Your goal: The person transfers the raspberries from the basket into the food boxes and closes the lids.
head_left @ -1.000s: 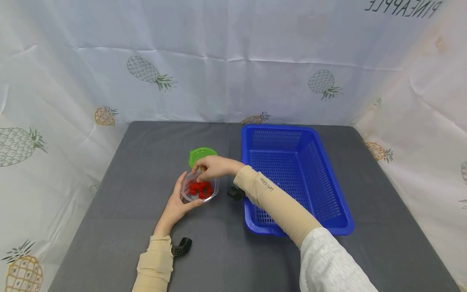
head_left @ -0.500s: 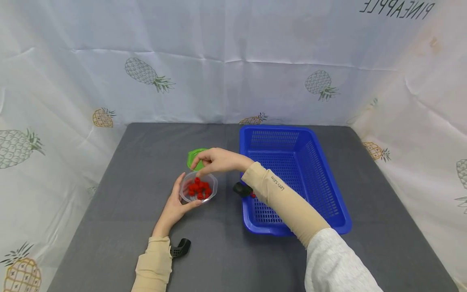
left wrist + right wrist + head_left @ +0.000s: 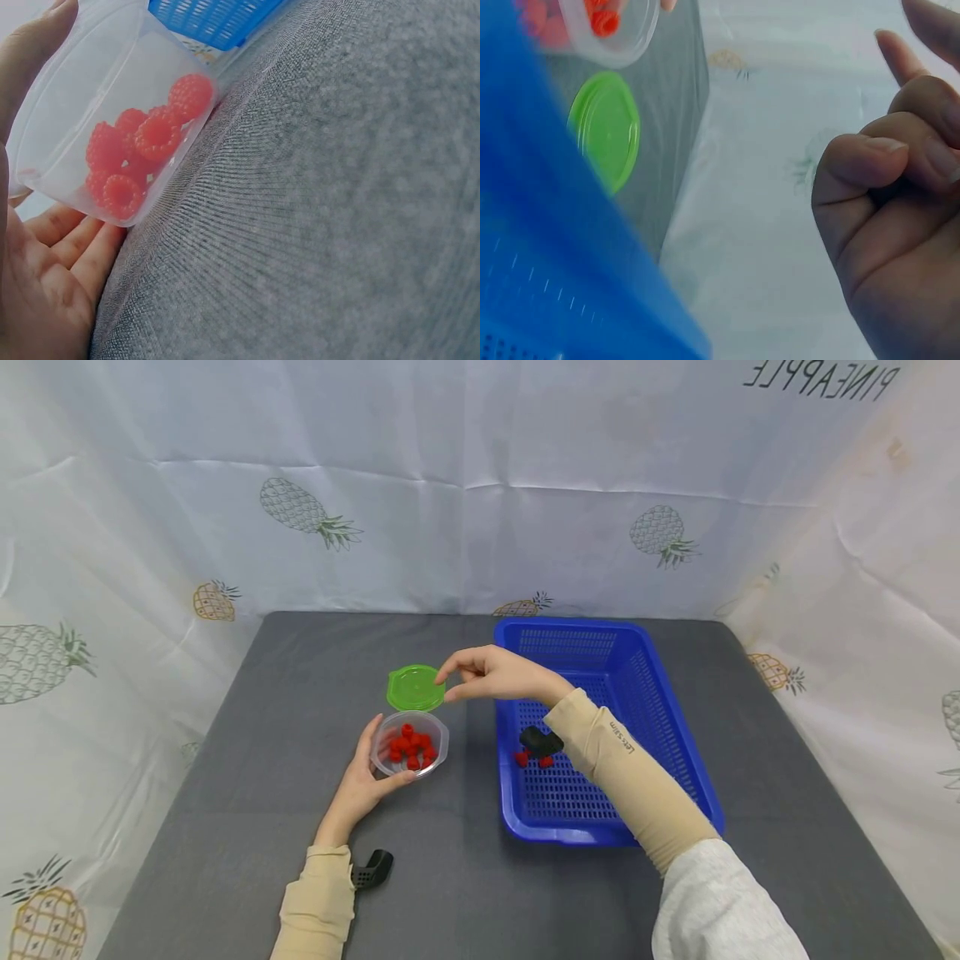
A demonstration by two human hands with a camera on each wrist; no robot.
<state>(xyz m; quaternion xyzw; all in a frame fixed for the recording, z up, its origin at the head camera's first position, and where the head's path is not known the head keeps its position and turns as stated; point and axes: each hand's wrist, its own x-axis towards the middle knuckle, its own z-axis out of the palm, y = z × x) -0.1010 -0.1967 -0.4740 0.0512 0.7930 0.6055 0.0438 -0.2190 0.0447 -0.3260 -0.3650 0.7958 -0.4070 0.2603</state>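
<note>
My left hand (image 3: 360,787) grips a clear plastic tub (image 3: 442,745) on the grey table, thumb on the near side and fingers round the left. Several red raspberries (image 3: 154,139) lie in the bottom of the tub. Behind it a green lid (image 3: 412,689) lies flat. My right hand (image 3: 498,673) hovers between the lid and the blue basket (image 3: 504,802), thumb and index finger apart with nothing between them. In the right wrist view its other fingers (image 3: 862,154) are curled in loosely. Two or three raspberries (image 3: 546,762) lie in the basket near its left wall, partly behind the wrist camera.
The blue basket takes up the right half of the table (image 3: 465,877), its walls standing above the tub's right side. A white curtain (image 3: 420,543) printed with pineapples hangs behind the table and at both sides. A black wrist camera (image 3: 373,870) sits beside the left wrist.
My right hand has risen out of the tub and moved right, clear of the lid. The raspberries in the basket have come into sight. The left hand and tub stay put.
</note>
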